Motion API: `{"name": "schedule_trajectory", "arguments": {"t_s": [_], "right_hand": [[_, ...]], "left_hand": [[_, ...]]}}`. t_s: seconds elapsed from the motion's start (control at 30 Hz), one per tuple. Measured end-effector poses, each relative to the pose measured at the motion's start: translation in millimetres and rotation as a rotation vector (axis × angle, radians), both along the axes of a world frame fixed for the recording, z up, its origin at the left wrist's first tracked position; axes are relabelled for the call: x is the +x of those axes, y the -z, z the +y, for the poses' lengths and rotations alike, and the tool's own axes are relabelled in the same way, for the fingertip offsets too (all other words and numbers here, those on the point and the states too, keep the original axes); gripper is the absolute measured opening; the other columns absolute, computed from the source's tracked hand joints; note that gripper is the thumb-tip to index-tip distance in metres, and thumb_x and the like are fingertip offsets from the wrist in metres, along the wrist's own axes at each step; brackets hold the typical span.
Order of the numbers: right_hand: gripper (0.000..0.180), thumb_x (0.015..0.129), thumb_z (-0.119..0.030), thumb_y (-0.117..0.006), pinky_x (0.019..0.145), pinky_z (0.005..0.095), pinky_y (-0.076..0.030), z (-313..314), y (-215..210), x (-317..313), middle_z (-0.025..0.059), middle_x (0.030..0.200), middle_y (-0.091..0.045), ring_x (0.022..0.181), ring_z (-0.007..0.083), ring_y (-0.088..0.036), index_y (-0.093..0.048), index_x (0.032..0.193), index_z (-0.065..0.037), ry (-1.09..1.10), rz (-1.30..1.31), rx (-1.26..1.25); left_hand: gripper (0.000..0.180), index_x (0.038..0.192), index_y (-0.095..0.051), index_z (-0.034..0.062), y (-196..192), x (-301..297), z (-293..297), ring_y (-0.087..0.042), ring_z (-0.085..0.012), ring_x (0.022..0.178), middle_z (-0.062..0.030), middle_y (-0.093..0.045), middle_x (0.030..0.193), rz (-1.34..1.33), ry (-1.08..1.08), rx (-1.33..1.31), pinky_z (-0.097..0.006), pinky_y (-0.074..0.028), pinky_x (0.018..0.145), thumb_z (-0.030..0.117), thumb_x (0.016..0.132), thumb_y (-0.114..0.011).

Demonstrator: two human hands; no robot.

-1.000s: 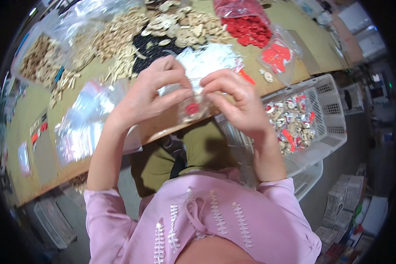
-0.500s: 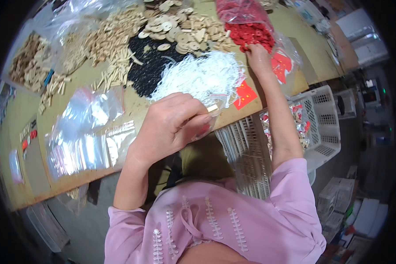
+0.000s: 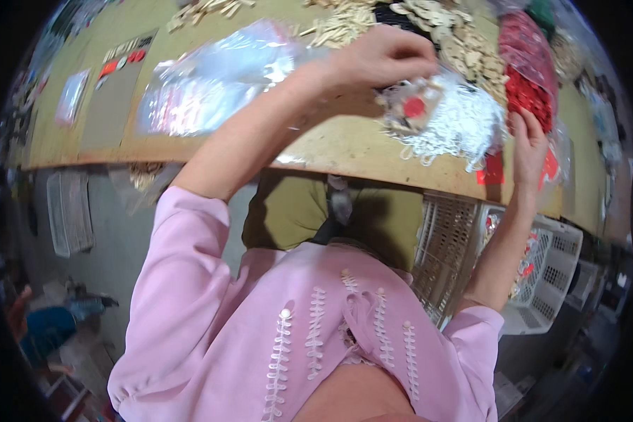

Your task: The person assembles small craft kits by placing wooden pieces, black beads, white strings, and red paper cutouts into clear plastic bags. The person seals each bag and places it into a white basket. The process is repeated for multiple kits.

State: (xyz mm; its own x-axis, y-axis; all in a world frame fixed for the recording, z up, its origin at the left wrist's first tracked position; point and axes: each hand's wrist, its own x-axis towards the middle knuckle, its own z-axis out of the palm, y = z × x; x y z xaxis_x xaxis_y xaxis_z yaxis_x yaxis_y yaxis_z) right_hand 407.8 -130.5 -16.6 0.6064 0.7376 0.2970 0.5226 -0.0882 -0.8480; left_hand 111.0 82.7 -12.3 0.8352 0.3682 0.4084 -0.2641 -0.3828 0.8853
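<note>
Head view shows a big yellow-brown table [image 3: 337, 148] that runs from left to right. Under its near edge, over on the right, is a white basket [image 3: 550, 306] with shiny little packs [image 3: 527, 264] in it. On the left part of the table lies a wide spread of flat clear bags [image 3: 211, 91]. To the right sits a heap of white strings [image 3: 464, 123], and farther right there is a heap of small red pieces [image 3: 531, 91].

The left hand [image 3: 383, 60] has moved. Half a second ago it was by the near edge of the table, and now it is farther in, over the left side of the strings. Its fingers are bent close together and pinch the top of a small clear bag [image 3: 429, 95]. The bag hangs down at the strings; it is hard to tell if it touches them. The right hand [image 3: 531, 144] has stayed at the near side of the red heap. Its thumb and finger are a little apart, and the pictures do not show if they have a piece.

Inside the small bag is a round red piece [image 3: 414, 107]. So the bag has something in it, but the picking looks not yet done.
</note>
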Motion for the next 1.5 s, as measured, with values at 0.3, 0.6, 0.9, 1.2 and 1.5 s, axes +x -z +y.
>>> {"name": "schedule_trajectory", "arguments": {"t_s": [0.3,0.6,0.9,1.2,1.5], "right_hand": [[0.011,0.096,-0.009,-0.072,0.083,0.0247,-0.051,-2.3,-76.9,-126.9,0.0008,0.106,-0.067,0.093,0.008,-0.063,-0.071,0.104,-0.002,-0.372,0.165,0.267],[0.012,0.089,-0.003,-0.07,0.102,0.0384,-0.046,-18.4,-96.6,-144.5,0.0106,0.121,-0.066,0.119,0.0275,-0.061,-0.071,0.102,-0.003,-0.516,-0.625,-0.208],[0.012,0.094,-0.005,-0.067,0.08,0.0287,-0.053,-69.5,-72.7,-50.0,0.0051,0.094,-0.072,0.087,0.0131,-0.066,-0.073,0.104,0.0,0.15,-0.259,-0.069],[0.033,0.09,-0.022,-0.072,0.097,0.0444,-0.05,-112.1,13.2,-56.3,0.0169,0.127,-0.067,0.118,0.0342,-0.062,-0.071,0.118,-0.004,0.054,-0.621,-0.437],[0.042,0.088,-0.031,-0.079,0.095,0.0439,-0.049,-120.8,11.2,-81.8,0.017,0.118,-0.066,0.11,0.0328,-0.062,-0.069,0.115,0.0,0.173,-0.42,-0.388]], "left_hand": [[0.012,0.088,-0.068,0.0051,-51.4,-23.6,-41.8,-0.065,-0.0261,0.076,-0.0085,-0.065,0.081,-0.15,0.009,0.512,-0.036,-0.052,0.068,0.016,0.093,-0.072],[0.015,0.09,-0.069,0.0078,-35.1,-20.8,-57.4,-0.063,-0.0285,0.076,-0.0084,-0.061,0.078,-0.174,0.07,0.617,-0.04,-0.05,0.068,0.022,0.091,-0.073],[0.015,0.092,-0.065,0.0007,-38.0,-21.0,-34.2,-0.059,-0.0115,0.077,-0.0055,-0.063,0.082,-0.233,-0.097,0.133,-0.027,-0.047,0.07,0.013,0.102,-0.063],[0.02,0.083,-0.062,-0.001,-12.6,-31.4,-47.3,-0.056,-0.0166,0.064,-0.0067,-0.059,0.071,-0.126,-0.218,0.241,-0.029,-0.044,0.061,0.01,0.1,-0.063],[0.018,0.08,-0.063,-0.0004,-15.5,-30.1,-57.9,-0.056,-0.0193,0.063,-0.0073,-0.058,0.07,-0.135,-0.194,0.254,-0.031,-0.042,0.06,0.008,0.095,-0.068]]}}
